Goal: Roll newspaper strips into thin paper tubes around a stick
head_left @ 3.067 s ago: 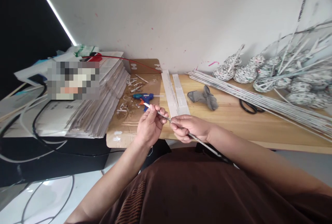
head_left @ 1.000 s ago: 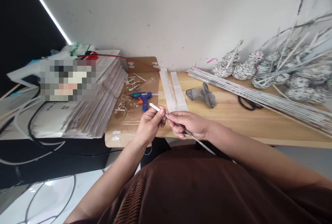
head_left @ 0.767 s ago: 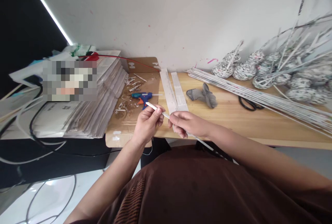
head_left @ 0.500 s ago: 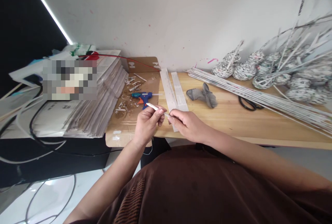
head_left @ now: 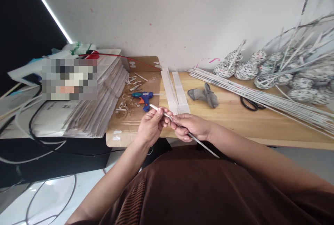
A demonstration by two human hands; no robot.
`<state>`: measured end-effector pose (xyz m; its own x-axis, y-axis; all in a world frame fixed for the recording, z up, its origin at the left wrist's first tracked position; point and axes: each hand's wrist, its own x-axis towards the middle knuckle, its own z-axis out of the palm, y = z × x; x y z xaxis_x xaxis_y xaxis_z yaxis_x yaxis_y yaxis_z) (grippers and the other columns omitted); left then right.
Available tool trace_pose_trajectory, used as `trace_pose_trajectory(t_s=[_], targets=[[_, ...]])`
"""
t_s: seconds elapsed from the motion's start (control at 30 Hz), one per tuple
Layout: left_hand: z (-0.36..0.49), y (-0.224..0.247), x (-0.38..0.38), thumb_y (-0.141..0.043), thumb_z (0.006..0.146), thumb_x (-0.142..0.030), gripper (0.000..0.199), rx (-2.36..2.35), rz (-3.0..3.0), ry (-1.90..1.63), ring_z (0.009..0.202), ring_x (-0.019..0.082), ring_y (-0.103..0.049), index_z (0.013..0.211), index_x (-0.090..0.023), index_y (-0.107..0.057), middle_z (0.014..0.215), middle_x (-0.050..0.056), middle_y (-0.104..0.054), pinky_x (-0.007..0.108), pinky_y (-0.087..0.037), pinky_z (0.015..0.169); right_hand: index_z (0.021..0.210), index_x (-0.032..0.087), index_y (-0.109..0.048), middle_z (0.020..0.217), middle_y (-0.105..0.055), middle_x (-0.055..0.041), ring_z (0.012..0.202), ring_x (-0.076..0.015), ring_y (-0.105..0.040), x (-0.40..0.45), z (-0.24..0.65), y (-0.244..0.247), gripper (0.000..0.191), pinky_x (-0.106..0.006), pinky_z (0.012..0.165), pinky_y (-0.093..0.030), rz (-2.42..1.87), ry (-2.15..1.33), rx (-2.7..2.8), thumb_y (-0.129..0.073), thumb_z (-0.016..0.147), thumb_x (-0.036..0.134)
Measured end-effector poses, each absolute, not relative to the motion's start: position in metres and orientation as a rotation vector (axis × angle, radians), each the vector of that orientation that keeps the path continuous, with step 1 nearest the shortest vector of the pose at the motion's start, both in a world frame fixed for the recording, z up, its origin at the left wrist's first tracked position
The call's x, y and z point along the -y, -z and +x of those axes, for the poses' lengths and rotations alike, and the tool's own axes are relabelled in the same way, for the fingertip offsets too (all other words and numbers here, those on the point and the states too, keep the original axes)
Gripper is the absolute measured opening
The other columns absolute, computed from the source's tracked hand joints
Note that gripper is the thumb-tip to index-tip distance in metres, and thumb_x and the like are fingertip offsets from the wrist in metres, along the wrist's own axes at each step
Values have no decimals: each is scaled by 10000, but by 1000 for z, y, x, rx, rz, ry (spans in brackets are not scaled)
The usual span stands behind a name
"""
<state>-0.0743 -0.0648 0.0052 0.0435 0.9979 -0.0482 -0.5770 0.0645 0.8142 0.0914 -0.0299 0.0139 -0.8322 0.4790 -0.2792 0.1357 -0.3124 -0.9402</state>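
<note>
A thin rolled paper stick [head_left: 205,145] slants across in front of me, its pale tip up and to the left, its lower part running down toward my brown clothing. My left hand [head_left: 153,125] pinches it close to the tip, thumb on top. My right hand [head_left: 191,126] wraps round it just beside the left, and the fingers cover part of the stick. Beyond the left hand lies a blue glue gun [head_left: 146,100] with an orange trigger, on a stained piece of cardboard [head_left: 141,131]. Flat paper strips [head_left: 171,91] lie just past both hands.
To the left rises a tall stack of newspaper [head_left: 104,96], with cables in front. A grey crumpled cloth [head_left: 205,95], a bundle of paper sticks [head_left: 247,92] and black-handled scissors [head_left: 249,104] lie on the wooden table [head_left: 221,120]. Several woven paper shapes [head_left: 246,68] stand against the wall at right.
The right hand has turned and shifted slightly right, and the lower length of the paper stick now shows beneath it. The left hand stays on the stick near its tip.
</note>
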Motion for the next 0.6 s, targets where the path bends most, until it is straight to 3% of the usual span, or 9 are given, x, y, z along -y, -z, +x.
trace_pose_trajectory(t_s=[0.07,0.2,0.23,0.3,0.37,0.43,0.6], targets=[[-76,-5,64,-732,769,-335,228,-760,707,-1411,586,63,-577,840,-126,-673,777,31,-667,148,-463,506,829,196,-483,492,-291,92,395,-98,-355,29,94,-14,426,-225,424,-310,-803,-2162,1767,-343,938,584],[-78,-5,61,-723,781,-330,230,-805,710,-1481,602,62,-584,859,-121,-668,800,40,-674,148,-476,527,810,192,-522,619,-458,25,579,-120,-465,34,99,-18,283,-242,558,-342,-990,-1306,2111,-534,895,462],[-78,-5,61,-724,779,-331,233,-801,711,-1477,605,64,-585,858,-119,-667,802,42,-674,149,-478,529,802,191,-525,637,-475,16,599,-123,-473,35,100,-19,269,-244,571,-342,-996,-1231,2130,-525,904,440],[-79,-8,60,-732,771,-331,236,-776,700,-1451,600,64,-580,851,-119,-666,800,44,-674,149,-475,518,803,191,-518,584,-444,31,533,-115,-456,35,101,-18,313,-241,534,-345,-946,-1465,2079,-419,951,448],[-80,-10,60,-742,760,-327,232,-748,676,-1429,579,59,-567,838,-122,-665,780,37,-671,142,-461,496,800,194,-494,500,-337,77,421,-97,-393,33,102,-18,372,-228,459,-338,-811,-1938,1917,-330,974,478],[-81,-11,60,-750,753,-323,229,-745,668,-1428,565,54,-561,831,-125,-665,763,30,-668,137,-449,480,809,191,-489,473,-282,102,375,-87,-367,31,102,-18,384,-215,413,-336,-717,-2191,1776,-341,966,509],[-78,-10,61,-744,755,-347,263,-821,749,-1432,567,64,-567,851,-111,-675,786,50,-686,164,-460,499,889,166,-549,538,-485,56,450,-83,-482,29,94,-20,401,-208,460,-420,-871,-1880,1818,-452,922,553]])
